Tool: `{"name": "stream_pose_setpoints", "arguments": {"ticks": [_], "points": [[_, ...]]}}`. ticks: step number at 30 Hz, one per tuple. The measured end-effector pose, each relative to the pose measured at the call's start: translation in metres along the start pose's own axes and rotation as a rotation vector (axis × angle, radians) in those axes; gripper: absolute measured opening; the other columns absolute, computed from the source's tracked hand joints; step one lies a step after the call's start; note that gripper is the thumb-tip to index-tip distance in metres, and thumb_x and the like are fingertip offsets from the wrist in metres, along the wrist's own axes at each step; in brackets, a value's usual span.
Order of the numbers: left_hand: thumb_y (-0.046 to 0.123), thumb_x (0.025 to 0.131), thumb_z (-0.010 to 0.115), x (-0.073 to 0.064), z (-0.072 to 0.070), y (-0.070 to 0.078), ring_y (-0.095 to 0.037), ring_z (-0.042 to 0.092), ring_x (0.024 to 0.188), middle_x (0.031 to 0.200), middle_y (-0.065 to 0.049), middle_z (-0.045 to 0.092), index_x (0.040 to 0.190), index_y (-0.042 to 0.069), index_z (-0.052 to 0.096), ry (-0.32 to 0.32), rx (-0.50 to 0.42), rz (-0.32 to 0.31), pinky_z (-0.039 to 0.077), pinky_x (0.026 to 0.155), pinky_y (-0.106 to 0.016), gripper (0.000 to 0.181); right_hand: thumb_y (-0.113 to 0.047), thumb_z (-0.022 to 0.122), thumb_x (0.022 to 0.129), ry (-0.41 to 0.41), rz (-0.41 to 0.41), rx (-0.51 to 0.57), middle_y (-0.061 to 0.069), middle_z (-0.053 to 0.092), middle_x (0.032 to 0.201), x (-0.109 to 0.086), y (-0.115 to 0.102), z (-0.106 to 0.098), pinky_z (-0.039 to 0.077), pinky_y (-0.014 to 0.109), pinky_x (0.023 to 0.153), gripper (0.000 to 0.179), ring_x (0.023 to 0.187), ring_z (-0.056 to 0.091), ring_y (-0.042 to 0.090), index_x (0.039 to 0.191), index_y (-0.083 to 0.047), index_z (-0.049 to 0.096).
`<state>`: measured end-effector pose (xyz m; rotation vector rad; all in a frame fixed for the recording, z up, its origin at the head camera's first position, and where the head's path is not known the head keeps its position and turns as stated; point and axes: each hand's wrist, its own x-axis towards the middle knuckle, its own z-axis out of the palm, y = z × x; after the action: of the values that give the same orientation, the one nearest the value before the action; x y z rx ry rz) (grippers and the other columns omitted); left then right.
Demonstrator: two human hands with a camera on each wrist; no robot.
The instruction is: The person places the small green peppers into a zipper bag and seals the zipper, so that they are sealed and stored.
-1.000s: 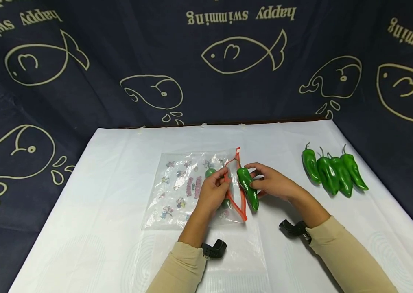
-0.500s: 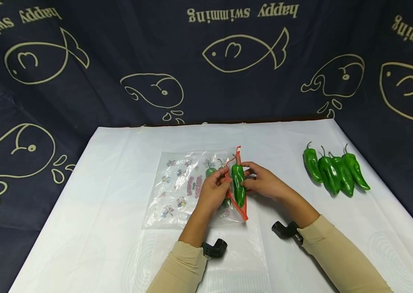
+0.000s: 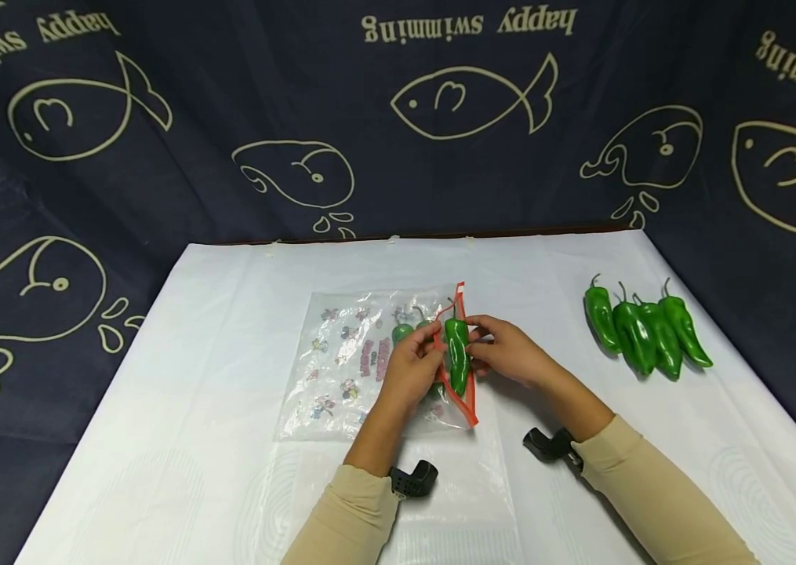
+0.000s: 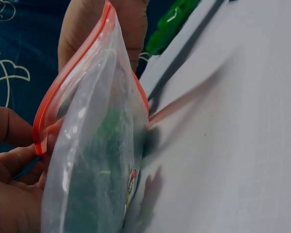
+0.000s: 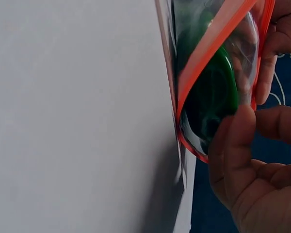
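A clear zip bag (image 3: 337,369) with a red zip edge and printed figures lies flat, its mouth facing right. My left hand (image 3: 408,367) pinches the near lip of that mouth; in the left wrist view the left fingers (image 4: 19,160) grip the red strip. At the opening, my right hand (image 3: 510,353) holds a glossy green pepper (image 3: 457,357), its stem pointing away from me. The right wrist view has this pepper (image 5: 216,92) between the red lips, fingertips at its end. Through the plastic, other green peppers (image 3: 402,333) show, partly hidden by my left hand.
Several green peppers (image 3: 634,337) lie side by side at the right of the white-covered table (image 3: 158,408). Another clear plastic sheet or bag (image 3: 398,502) lies in front of the printed bag. A dark cloth (image 3: 468,188) with fish drawings hangs behind.
My right hand has moved left, bringing the pepper from beside the bag into its mouth. The left hand keeps its pinch on the bag's lip.
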<state>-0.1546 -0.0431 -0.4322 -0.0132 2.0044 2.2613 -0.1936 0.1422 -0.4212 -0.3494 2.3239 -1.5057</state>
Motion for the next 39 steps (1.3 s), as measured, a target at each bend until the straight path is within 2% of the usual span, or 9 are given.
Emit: {"name": "stream_pose_setpoints", "arguments": {"ticks": [7, 11, 19, 24, 29, 32, 36, 39], "points": [[0.002, 0.096, 0.057, -0.001, 0.0, 0.001, -0.011, 0.057, 0.061, 0.107, -0.019, 0.068, 0.14, 0.002, 0.054, -0.007, 0.003, 0.002, 0.052, 0.054, -0.02, 0.045, -0.001, 0.05, 0.096, -0.02, 0.046, 0.192, 0.026, 0.053, 0.119, 0.003, -0.003, 0.001, 0.06, 0.036, 0.071, 0.05, 0.083, 0.068, 0.027, 0.146, 0.003, 0.039], [0.001, 0.095, 0.057, -0.001, -0.001, 0.002, -0.01, 0.056, 0.059, 0.105, -0.023, 0.067, 0.14, 0.001, 0.055, -0.01, 0.005, 0.013, 0.051, 0.053, -0.019, 0.045, 0.0, 0.047, 0.095, -0.059, 0.052, 0.268, 0.027, 0.05, 0.124, 0.004, -0.002, 0.001, 0.059, 0.033, 0.071, 0.056, 0.087, 0.068, 0.029, 0.149, 0.005, 0.032], [-0.004, 0.089, 0.053, -0.001, 0.0, 0.003, -0.009, 0.054, 0.058, 0.105, -0.028, 0.066, 0.138, 0.0, 0.056, -0.015, 0.024, 0.036, 0.047, 0.051, -0.018, 0.05, 0.003, 0.043, 0.096, -0.119, 0.06, 0.349, 0.028, 0.047, 0.135, 0.006, -0.003, 0.007, 0.058, 0.03, 0.073, 0.056, 0.089, 0.068, 0.022, 0.15, 0.004, 0.028], [-0.003, 0.088, 0.055, -0.001, -0.001, 0.002, -0.009, 0.055, 0.067, 0.111, -0.024, 0.066, 0.138, 0.001, 0.057, -0.002, 0.056, 0.021, 0.046, 0.054, -0.018, 0.05, 0.005, 0.044, 0.094, -0.15, 0.087, 0.382, 0.027, 0.043, 0.138, 0.009, -0.001, 0.013, 0.058, 0.028, 0.073, 0.059, 0.086, 0.065, 0.018, 0.151, 0.002, 0.026], [0.001, 0.094, 0.059, 0.0, 0.0, 0.002, -0.01, 0.054, 0.069, 0.118, -0.024, 0.063, 0.139, 0.0, 0.055, 0.014, 0.067, -0.021, 0.046, 0.054, -0.019, 0.045, 0.006, 0.046, 0.094, -0.118, 0.081, 0.35, 0.028, 0.046, 0.136, 0.007, -0.002, 0.012, 0.058, 0.03, 0.076, 0.061, 0.09, 0.066, 0.02, 0.152, 0.001, 0.026], [-0.001, 0.094, 0.058, -0.004, 0.001, 0.008, -0.01, 0.053, 0.069, 0.118, -0.028, 0.061, 0.138, -0.003, 0.055, 0.023, 0.066, -0.033, 0.046, 0.053, -0.019, 0.044, 0.005, 0.051, 0.093, -0.09, 0.046, 0.292, 0.03, 0.047, 0.134, 0.004, -0.003, 0.007, 0.058, 0.037, 0.08, 0.062, 0.096, 0.067, 0.029, 0.151, 0.003, 0.029], [-0.005, 0.093, 0.056, -0.014, 0.004, 0.026, -0.01, 0.053, 0.069, 0.114, -0.033, 0.06, 0.136, -0.007, 0.054, 0.028, 0.067, -0.035, 0.047, 0.054, -0.018, 0.044, 0.001, 0.056, 0.093, -0.045, -0.029, 0.145, 0.032, 0.048, 0.134, -0.001, -0.005, -0.006, 0.056, 0.047, 0.084, 0.058, 0.105, 0.063, 0.04, 0.148, 0.005, 0.035], [-0.005, 0.092, 0.055, -0.019, 0.005, 0.033, -0.01, 0.053, 0.07, 0.114, -0.032, 0.06, 0.136, -0.007, 0.055, 0.025, 0.058, -0.038, 0.048, 0.054, -0.018, 0.044, -0.002, 0.056, 0.094, 0.001, -0.072, 0.013, 0.031, 0.051, 0.134, -0.005, -0.004, -0.019, 0.056, 0.047, 0.083, 0.054, 0.11, 0.06, 0.041, 0.145, 0.006, 0.04]]}}
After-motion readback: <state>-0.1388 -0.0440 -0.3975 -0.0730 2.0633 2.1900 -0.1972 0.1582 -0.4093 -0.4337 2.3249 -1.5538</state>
